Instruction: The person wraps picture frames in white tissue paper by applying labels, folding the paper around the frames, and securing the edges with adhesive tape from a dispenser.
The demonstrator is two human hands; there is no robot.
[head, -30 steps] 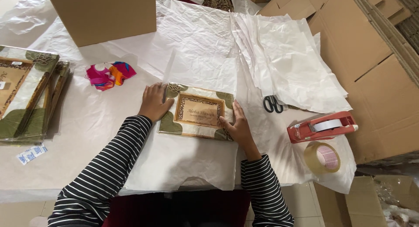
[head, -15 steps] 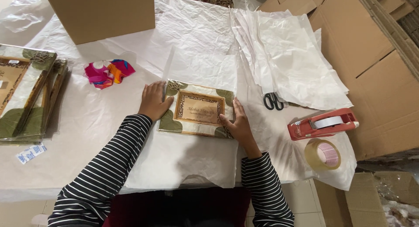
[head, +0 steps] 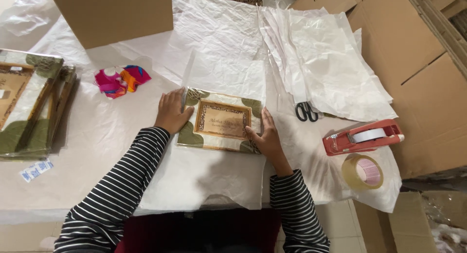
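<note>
The leaf-patterned frame [head: 220,120] lies flat on white wrapping paper [head: 204,180] in the middle of the tabletop [head: 92,136]. Our left hand [head: 170,112] and right hand [head: 265,134] press its two short edges with fingers spread, not gripping. We think the thin paper may wrinkle or tear if the frame slides under this pressure.

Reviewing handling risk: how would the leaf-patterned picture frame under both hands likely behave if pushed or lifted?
The picture frame lies flat and keeps straight edges, so it is probably stiff. Resting on thin white wrapping paper, it may drag and wrinkle the sheet. Its glossy front suggests glazing, possibly fragile.
</note>
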